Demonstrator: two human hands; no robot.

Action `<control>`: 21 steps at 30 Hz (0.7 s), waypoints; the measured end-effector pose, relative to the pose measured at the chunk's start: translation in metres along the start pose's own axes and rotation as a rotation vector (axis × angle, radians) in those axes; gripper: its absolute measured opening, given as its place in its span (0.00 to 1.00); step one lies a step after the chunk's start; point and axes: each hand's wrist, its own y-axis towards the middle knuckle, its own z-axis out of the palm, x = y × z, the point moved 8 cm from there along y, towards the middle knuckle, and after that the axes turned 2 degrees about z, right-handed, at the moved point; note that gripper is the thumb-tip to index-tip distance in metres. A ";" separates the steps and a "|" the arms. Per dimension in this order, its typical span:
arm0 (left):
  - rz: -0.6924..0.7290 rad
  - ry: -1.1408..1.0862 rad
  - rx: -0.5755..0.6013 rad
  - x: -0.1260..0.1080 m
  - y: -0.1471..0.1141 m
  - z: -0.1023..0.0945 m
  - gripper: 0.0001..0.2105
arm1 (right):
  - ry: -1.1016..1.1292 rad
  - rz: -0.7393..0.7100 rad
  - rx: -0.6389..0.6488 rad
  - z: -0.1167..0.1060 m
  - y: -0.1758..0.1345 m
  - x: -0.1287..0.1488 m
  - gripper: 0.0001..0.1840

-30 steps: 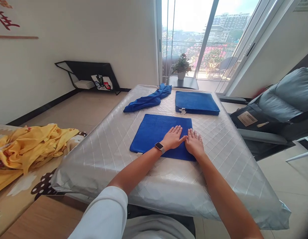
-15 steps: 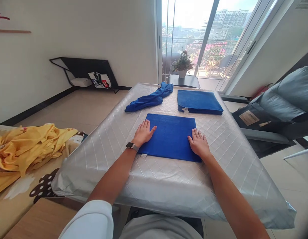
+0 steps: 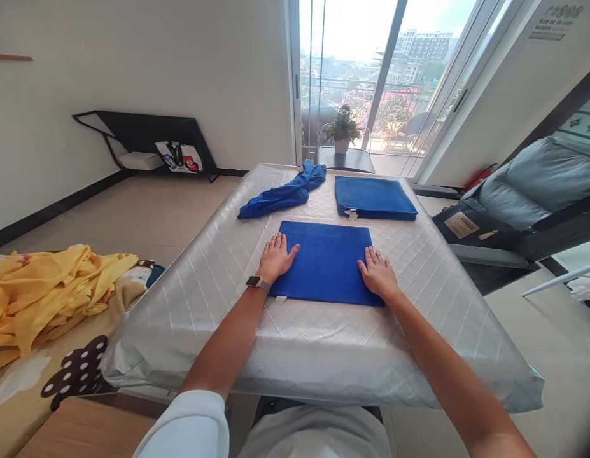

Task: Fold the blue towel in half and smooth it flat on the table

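A blue towel (image 3: 326,264), folded into a flat rectangle, lies on the silver tablecloth (image 3: 213,267) in front of me. My left hand (image 3: 276,256) rests flat along its left edge, fingers stretched out and thumb apart. On the right edge lies my right hand (image 3: 378,272), also flat with fingers extended. A white tag (image 3: 280,300) pokes out at the towel's near left corner. Behind it on the right sits a stack of folded blue towels (image 3: 375,196), with white tags at its front. A crumpled blue towel (image 3: 285,192) lies at the back left.
Yellow cloth (image 3: 60,286) is heaped on a patterned bed at the left, beside a wooden surface (image 3: 87,429). A grey padded chair (image 3: 490,254) stands close to the table's right side. Beyond the far edge, a potted plant (image 3: 342,130) stands on a chair by the glass door.
My view has shifted slightly to the right. Both hands stay flat on the folded towel's side edges, and the towels keep their places on the table.
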 end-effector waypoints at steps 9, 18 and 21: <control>0.036 -0.002 -0.014 0.001 0.001 0.000 0.42 | 0.025 -0.040 -0.014 -0.038 0.053 -0.002 0.36; 0.043 -0.001 0.012 0.003 0.000 0.002 0.43 | 0.102 0.015 -0.114 -0.012 0.087 -0.005 0.37; 0.035 0.007 0.021 0.002 0.000 0.001 0.41 | 0.110 0.016 -0.110 -0.010 0.085 -0.006 0.37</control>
